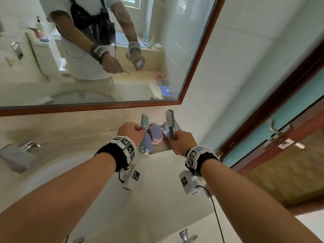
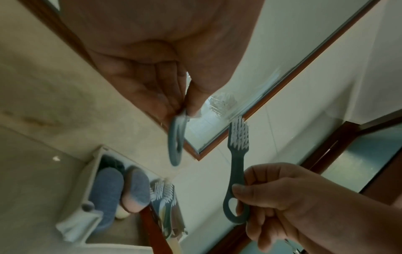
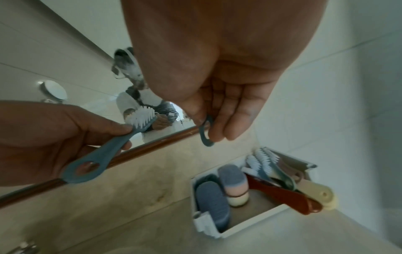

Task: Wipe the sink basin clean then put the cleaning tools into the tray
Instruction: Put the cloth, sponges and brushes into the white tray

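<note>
White sink basin (image 1: 52, 181) lies near left; the white tray (image 1: 162, 151), at the far counter corner, holds sponges and brushes. Above it, the left hand (image 1: 130, 131) pinches a lighter blue brush (image 1: 144, 121), the right hand (image 1: 182, 141) grips a darker one (image 1: 170, 120).

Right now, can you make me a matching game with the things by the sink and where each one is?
Things:
1. lighter blue brush
2. darker blue brush
3. blue sponge
4. faucet

Places:
A. lying in the white tray
B. held in the right hand
C. at the sink's left side
D. held in the left hand

Pairs: 1-D, 2-B, 3-A, 4-C
</note>
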The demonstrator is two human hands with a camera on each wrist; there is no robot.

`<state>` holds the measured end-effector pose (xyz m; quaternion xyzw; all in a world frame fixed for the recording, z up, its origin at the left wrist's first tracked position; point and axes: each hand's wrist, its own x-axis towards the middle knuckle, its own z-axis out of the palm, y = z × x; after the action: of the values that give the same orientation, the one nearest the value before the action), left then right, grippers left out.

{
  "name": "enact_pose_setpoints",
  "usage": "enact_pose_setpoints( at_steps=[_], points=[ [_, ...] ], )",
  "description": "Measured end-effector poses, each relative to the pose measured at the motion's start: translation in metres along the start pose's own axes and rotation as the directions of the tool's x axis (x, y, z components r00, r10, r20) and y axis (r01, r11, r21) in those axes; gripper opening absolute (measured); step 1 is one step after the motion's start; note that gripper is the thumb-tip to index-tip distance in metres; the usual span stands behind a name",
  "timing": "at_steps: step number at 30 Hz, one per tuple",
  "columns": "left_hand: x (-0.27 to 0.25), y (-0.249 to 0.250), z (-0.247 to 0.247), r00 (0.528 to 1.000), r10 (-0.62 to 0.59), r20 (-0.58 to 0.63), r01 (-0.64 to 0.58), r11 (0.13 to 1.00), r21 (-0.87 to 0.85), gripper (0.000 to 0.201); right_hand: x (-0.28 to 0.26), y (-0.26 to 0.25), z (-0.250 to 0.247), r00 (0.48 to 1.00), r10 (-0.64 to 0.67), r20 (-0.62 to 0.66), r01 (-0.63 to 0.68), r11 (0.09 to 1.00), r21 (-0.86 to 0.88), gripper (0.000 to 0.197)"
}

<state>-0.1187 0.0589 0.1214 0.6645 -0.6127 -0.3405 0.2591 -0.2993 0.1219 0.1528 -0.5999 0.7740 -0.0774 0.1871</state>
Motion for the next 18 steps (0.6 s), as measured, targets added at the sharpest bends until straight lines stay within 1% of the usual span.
enact_pose_setpoints(
  at_steps=[1, 3, 5, 9, 13, 16, 18],
  points=[
    [0.009, 0.004, 0.014, 0.999, 0.003, 0.033, -0.002, 1.0, -0.014, 0.032, 0.01, 0.009, -0.003, 1.0, 0.018, 0.008, -0.018, 1.0, -0.008, 0.025],
    [0.022, 0.012, 0.036, 0.998, -0.002, 0.069, 0.006, 0.998, -0.062, 0.019, 0.027, 0.025, -0.01, 0.999, 0.043, 0.001, -0.043, 0.999, -0.021, 0.026],
    [0.033, 0.016, 0.056, 0.996, -0.017, 0.092, 0.021, 0.999, -0.045, 0.01, 0.044, 0.042, -0.013, 0.998, 0.061, 0.004, -0.061, 0.998, -0.031, 0.024],
    [0.056, 0.021, 0.098, 0.988, -0.079, 0.133, 0.085, 0.996, -0.039, 0.008, 0.079, 0.074, -0.003, 0.996, 0.079, 0.051, -0.075, 0.994, -0.075, 0.002],
    [0.079, 0.022, 0.146, 0.981, -0.148, 0.126, 0.15, 0.989, -0.005, 0.015, 0.124, 0.107, 0.016, 0.987, 0.101, 0.126, -0.09, 0.992, -0.088, 0.015],
    [0.093, 0.027, 0.178, 0.97, -0.218, 0.109, 0.219, 0.976, 0.003, 0.011, 0.154, 0.125, 0.028, 0.981, 0.092, 0.172, -0.084, 0.995, -0.052, 0.013],
    [0.101, 0.028, 0.196, 0.963, -0.251, 0.099, 0.25, 0.968, 0.029, 0.011, 0.174, 0.134, 0.037, 0.978, 0.052, 0.201, -0.049, 0.999, -0.022, 0.012]
  ],
)
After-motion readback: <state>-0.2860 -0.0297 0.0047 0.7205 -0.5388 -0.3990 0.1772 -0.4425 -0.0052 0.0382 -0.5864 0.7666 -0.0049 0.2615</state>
